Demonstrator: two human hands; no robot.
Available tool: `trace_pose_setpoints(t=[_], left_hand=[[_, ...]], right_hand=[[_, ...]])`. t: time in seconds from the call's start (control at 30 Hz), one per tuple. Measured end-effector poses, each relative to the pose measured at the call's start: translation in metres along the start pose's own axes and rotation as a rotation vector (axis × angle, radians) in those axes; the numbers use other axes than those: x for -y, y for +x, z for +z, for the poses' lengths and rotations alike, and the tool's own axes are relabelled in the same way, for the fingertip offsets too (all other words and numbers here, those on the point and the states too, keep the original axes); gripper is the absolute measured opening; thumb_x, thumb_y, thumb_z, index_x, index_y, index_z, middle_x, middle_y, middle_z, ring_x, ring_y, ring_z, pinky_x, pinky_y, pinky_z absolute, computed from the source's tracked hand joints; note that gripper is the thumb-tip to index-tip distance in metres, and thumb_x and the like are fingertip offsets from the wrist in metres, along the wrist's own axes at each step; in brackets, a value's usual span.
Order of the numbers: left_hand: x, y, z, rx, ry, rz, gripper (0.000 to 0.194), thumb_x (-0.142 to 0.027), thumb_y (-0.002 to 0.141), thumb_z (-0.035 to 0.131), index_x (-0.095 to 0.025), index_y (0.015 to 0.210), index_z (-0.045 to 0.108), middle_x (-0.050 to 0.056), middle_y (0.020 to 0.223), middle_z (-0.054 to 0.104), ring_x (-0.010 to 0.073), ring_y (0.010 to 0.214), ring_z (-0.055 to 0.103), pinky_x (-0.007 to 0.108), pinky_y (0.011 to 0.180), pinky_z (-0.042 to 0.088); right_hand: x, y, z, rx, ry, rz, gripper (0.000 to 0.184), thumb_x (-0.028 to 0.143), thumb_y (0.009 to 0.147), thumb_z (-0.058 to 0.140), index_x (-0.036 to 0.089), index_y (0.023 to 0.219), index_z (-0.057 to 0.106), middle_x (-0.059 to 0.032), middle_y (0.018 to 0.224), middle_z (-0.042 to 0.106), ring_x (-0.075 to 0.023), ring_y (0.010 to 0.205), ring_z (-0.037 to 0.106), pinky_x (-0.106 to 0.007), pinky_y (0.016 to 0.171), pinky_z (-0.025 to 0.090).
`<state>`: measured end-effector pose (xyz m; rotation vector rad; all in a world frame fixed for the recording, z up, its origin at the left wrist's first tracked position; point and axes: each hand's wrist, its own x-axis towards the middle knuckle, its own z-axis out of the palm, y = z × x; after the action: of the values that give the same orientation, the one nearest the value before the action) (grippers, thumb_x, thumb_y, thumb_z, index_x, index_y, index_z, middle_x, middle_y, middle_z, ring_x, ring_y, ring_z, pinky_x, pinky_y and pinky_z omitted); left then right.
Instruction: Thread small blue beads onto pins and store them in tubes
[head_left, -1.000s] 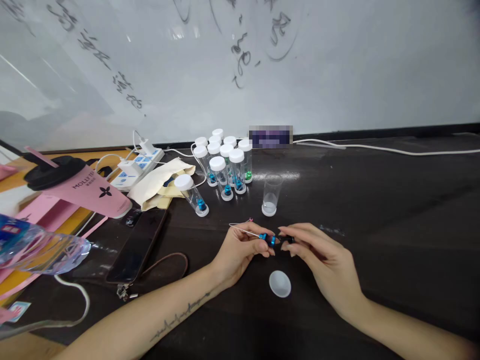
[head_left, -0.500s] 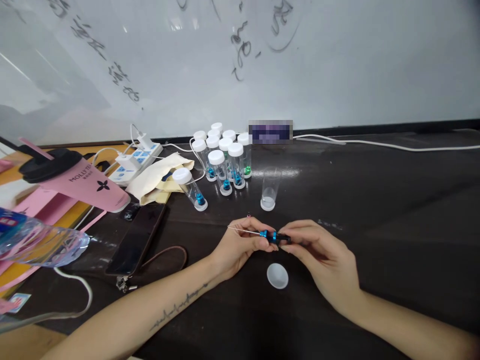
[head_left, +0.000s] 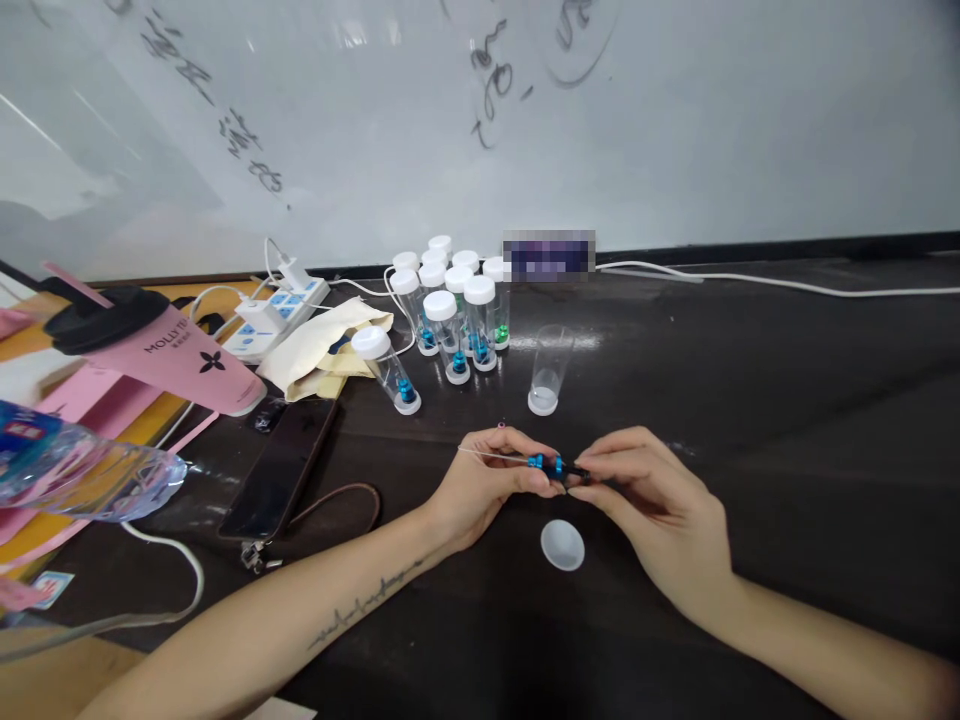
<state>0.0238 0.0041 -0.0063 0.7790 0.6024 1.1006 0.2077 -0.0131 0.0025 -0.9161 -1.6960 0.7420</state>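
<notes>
Between the fingertips of both hands lies a small blue-and-black cylindrical piece (head_left: 551,466) with a thin pale rod pointing left. My left hand (head_left: 487,480) is closed on its blue part. The thumb and fingertips of my right hand (head_left: 660,495) pinch its black end. Just below sits a white round cap (head_left: 562,545), lying hollow side up on the dark table. Beyond my hands an uncapped clear tube (head_left: 551,370) stands upright. Further left is a group of capped clear tubes (head_left: 456,340), several with blue or green pieces inside; one capped tube (head_left: 388,370) stands apart.
On the left are a phone (head_left: 277,470) with a brown strap, a cloth pouch (head_left: 319,345), a power strip (head_left: 281,310), a pink cup (head_left: 172,350) and a plastic bottle (head_left: 97,470). A whiteboard (head_left: 712,130) rises behind the table, with a white cable (head_left: 750,282) along its foot.
The whole view has shifted slightly, so things appear a little higher and to the right. Both hands keep their grip on the piece, with hardly any visible finger movement.
</notes>
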Motion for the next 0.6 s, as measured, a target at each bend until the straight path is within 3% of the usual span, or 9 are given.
trace_pose_setpoints(t=[0.43,0.6], left_hand=[[-0.0033,0.0005,0.0006,0.001,0.078,0.002,0.021,-0.008,0.060,0.081,-0.014,0.078,0.072,0.002,0.079,0.071,0.0107,0.064,0.067,0.022,0.064,0.054],[-0.0038,0.0004,0.0017,-0.020,0.128,0.017,0.022,-0.008,0.057,0.083,-0.014,0.076,0.072,0.001,0.080,0.070,0.0117,0.071,0.066,0.023,0.068,0.053]], right_hand=[[-0.0034,0.0018,0.0016,0.004,0.105,0.136,0.015,0.015,0.081,0.070,0.025,0.093,0.068,0.0003,0.082,0.056,-0.0120,0.064,0.062,-0.025,0.058,0.052],[-0.0027,0.0025,0.0026,0.034,0.212,0.253,0.011,0.018,0.083,0.068,0.023,0.092,0.065,0.0016,0.077,0.058,-0.0117,0.059,0.064,-0.024,0.056,0.053]])
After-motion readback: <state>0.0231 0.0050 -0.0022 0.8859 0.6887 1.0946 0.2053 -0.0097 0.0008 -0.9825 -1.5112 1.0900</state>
